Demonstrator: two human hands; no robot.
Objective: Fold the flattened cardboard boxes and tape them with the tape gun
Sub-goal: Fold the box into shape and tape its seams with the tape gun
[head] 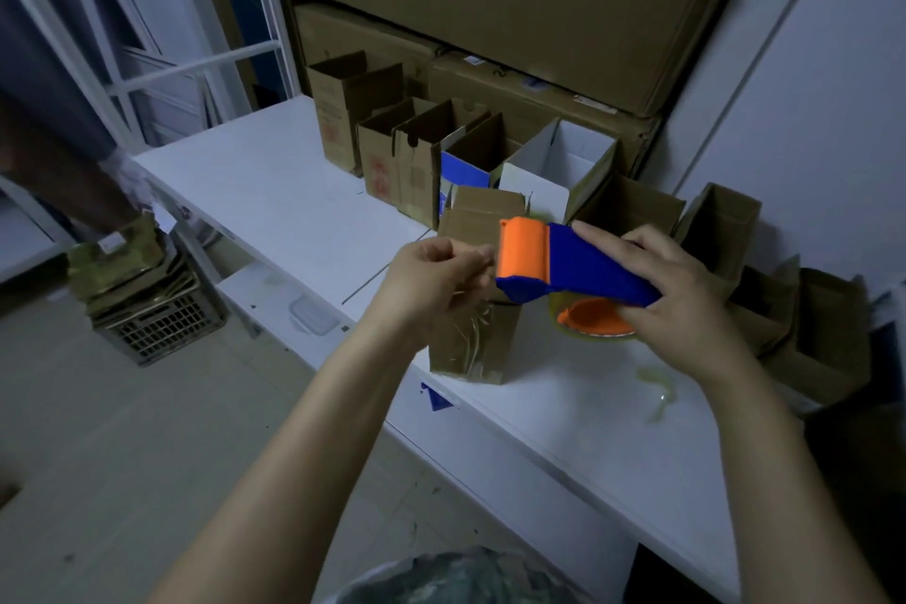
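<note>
At frame centre I am gripping the tape gun (573,267) in my right hand (681,299) while my left hand (431,280) is pinching its tape end, which I should pull straight over the box (473,343) on the table (274,191).

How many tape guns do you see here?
1. The blue-and-orange tape gun is above the white table, gripped by the right hand; the left hand pinches at its orange front. Another could be hidden behind the cardboard boxes.
</note>
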